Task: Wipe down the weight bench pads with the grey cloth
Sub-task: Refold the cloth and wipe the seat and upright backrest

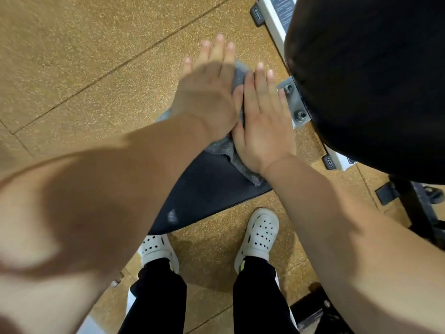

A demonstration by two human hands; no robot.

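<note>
No legible text on frame label (pixel 282 11)

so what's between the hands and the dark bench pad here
The grey cloth. In the head view, the left hand and right hand lie flat on top of it, and it is spread over the end of the dark pad.

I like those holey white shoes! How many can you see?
2. The right shoe stands on the speckled floor, fully visible; the left shoe is partly hidden under the black bench pad.

Grey cloth (pixel 222 145), black pad (pixel 207 186), speckled tan floor (pixel 84 56), white clogs (pixel 261 232).
</note>
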